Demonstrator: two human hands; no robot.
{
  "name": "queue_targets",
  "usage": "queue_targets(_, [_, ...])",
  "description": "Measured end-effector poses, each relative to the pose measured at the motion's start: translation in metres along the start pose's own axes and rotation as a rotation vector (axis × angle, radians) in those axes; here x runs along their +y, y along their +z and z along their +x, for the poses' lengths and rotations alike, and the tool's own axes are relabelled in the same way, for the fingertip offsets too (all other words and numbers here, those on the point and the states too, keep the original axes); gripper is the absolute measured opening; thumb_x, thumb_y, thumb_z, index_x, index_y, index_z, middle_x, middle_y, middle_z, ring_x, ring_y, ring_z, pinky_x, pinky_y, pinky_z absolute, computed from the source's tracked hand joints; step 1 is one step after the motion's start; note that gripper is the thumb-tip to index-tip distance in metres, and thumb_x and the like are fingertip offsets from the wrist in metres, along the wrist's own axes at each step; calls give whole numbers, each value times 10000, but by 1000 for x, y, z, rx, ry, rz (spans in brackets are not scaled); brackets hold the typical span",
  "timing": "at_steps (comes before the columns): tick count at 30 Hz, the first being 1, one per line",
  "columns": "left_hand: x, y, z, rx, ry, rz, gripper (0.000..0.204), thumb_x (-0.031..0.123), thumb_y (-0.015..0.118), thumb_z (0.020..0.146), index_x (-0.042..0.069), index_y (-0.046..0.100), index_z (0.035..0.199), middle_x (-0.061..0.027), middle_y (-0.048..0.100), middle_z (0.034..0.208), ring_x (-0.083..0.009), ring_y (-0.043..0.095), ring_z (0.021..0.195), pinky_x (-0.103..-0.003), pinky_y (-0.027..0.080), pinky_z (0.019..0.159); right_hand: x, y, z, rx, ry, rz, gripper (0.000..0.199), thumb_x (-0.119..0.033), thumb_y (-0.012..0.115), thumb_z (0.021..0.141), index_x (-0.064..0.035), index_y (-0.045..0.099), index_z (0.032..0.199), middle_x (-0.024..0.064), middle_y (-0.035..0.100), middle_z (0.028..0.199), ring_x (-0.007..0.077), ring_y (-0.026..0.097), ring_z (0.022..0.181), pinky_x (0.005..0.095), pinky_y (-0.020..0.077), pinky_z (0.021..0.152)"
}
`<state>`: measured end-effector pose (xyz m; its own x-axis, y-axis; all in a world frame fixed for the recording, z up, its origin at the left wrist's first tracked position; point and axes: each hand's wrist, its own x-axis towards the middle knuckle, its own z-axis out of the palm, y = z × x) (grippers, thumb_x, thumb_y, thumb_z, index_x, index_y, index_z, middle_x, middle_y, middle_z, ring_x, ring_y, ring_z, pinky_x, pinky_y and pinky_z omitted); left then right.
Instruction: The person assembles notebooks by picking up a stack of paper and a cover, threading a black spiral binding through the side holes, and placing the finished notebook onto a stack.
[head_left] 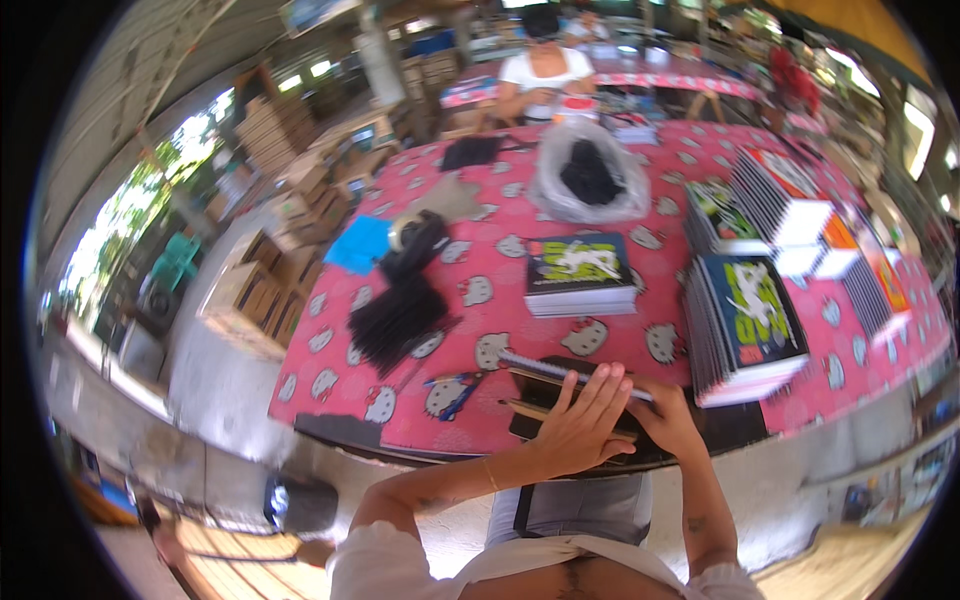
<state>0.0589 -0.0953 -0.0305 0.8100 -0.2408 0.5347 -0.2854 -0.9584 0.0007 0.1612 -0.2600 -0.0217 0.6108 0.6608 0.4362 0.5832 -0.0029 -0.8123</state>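
Observation:
Near the table's front edge a notebook (555,368), its pale bound edge showing as a narrow strip, lies at a black and wooden block-like fixture (528,410). My left hand (585,425) rests across both with its fingers stretched out flat. At the strip's right end my right hand (665,415) is closed on the notebook, its fingertips partly hidden. Beyond my hands lies a small stack of dark-covered notebooks (580,275). A taller stack of notebooks (745,325) stands to the right. A colourful small tool or packet (455,393), too blurred to name, is left of the fixture.
Black strips (398,325), a tape roll (408,235) and a blue sheet (358,245) lie on the left of the pink patterned tablecloth (470,430). A plastic bag (560,200) with black contents stands farther back. Across the table sits another person (545,75); cardboard boxes (262,290) stand left.

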Motion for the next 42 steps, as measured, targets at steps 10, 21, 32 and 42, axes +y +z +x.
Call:
queue_targets(10, [3,21,-10,71,-22,-124,882,607,423,1013,-108,353,1524,-329,331,1599,-455,298,1518,-637,190,1197,9,9,-1,75,-36,107,292,-45,673,916,40,666,1196,221,718,949,330,719,787,382,547,710])
queue_targets(21, [-9,-8,23,-54,-40,-66,859,605,342,1051,-92,330,1553,-293,313,1633,-442,249,1547,-622,106,1228,10,5,2,-51,76,85,246,-66,694,912,28,684,1140,222,726,941,376,708,776,404,542,696])
queue_targets(32, [-22,-24,38,109,4,-276,238,199,702,949,66,702,1146,-62,738,1135,-240,687,1103,-552,272,1208,-23,-18,-3,41,162,-45,257,-24,739,879,24,712,1129,174,749,1005,297,746,916,347,561,807])
queue_targets(42, [-26,-30,46,87,50,-317,171,185,712,942,67,677,1061,-50,720,979,-246,683,933,-560,305,1180,-22,-41,9,61,66,53,172,-32,706,915,32,740,1071,170,759,943,237,760,837,329,590,770])
